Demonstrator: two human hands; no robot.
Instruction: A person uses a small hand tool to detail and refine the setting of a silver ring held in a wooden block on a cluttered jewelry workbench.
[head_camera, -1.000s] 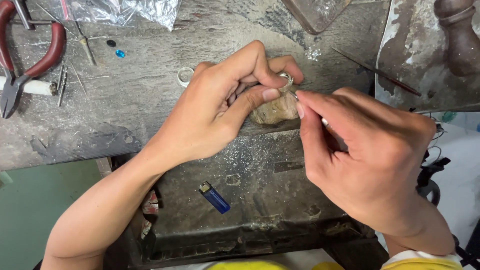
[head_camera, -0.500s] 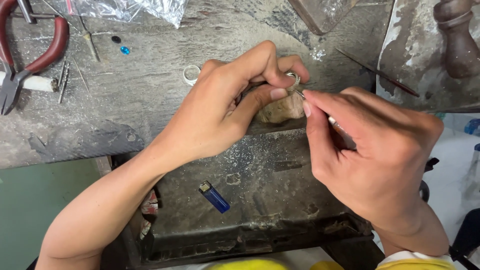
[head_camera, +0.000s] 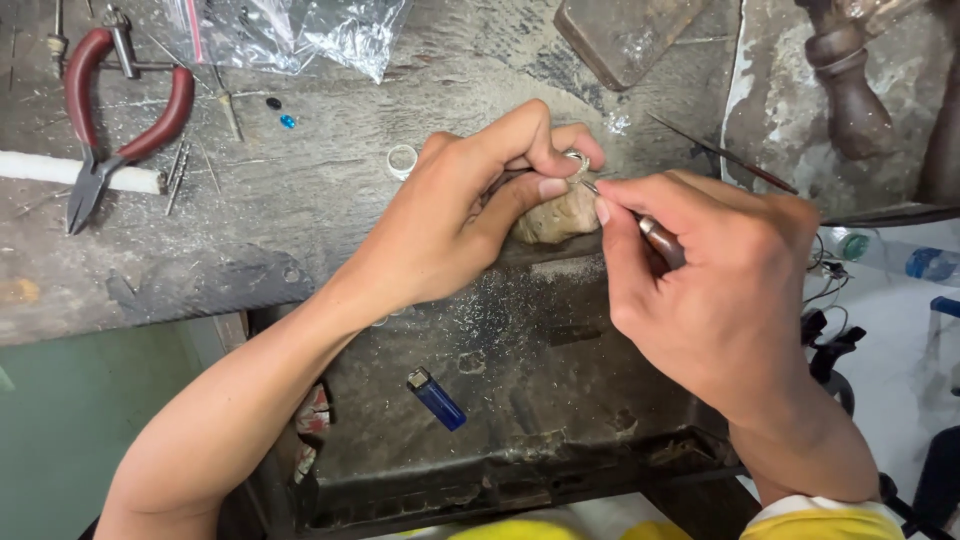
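1. Ring (head_camera: 575, 158), small and silvery, is being pinned by the left hand (head_camera: 470, 215) against a worn tan wooden peg (head_camera: 556, 215) at the front edge of the workbench (head_camera: 300, 220); thumb and curled forefinger are closed tightly on it, presumably so that it is being kept steady under the tool.
2. A slender tool with a brown handle (head_camera: 660, 238) is being gripped in the right hand (head_camera: 720, 290), fingers closed narrowly round it, pen-fashion; the metal tip is being pressed to the ring from the right.
3. Tool long axis: running from lower right to upper left, tip pointing at the ring. Ring orientation cannot be told; it is mostly being covered by the fingers.
4. Filings are probably being caught by the dark tray (head_camera: 520, 400) set below the peg, where a blue lighter (head_camera: 436, 398) is lying.
5. Well apart on the bench, left: red-handled pliers (head_camera: 110, 120), a white stick (head_camera: 80, 172), a second pale ring (head_camera: 402, 160), a clear plastic bag (head_camera: 300, 35). A thin dark rod (head_camera: 720, 153) is lying to the right.
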